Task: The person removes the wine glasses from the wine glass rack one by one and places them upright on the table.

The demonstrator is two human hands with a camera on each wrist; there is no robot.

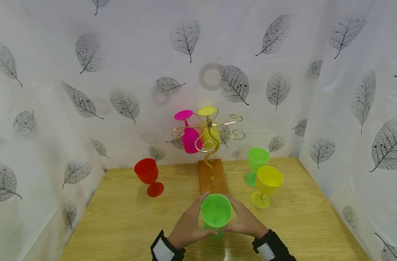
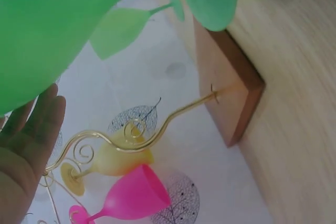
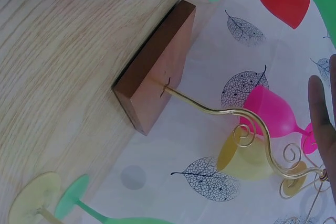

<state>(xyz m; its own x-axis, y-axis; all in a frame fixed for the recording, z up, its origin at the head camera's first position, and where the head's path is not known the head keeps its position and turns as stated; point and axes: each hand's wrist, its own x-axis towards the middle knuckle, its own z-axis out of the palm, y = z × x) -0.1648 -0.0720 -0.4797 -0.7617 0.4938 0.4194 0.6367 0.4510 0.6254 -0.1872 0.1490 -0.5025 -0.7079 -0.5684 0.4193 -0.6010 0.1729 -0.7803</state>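
Note:
Both hands hold a green plastic goblet [image 1: 216,210] upright near the front middle of the table. My left hand [image 1: 190,224] grips its bowl from the left, and my right hand [image 1: 245,219] grips it from the right, fingers and thumbs around the sides. Just beyond the goblet stands a gold metal goblet rack [image 1: 209,125] on a wooden base [image 1: 214,177]. From its curled arms a pink goblet [image 1: 191,141] and a yellow goblet [image 1: 207,111] hang upside down. Whether the green goblet's foot touches the table cannot be told.
A red goblet [image 1: 147,172] stands on the wooden table [image 1: 120,221] left of the rack. To the right stand a second green goblet [image 1: 257,159] and another yellow goblet [image 1: 269,181], close together. A leaf-patterned white sheet [image 1: 136,65] encloses the table's back and sides.

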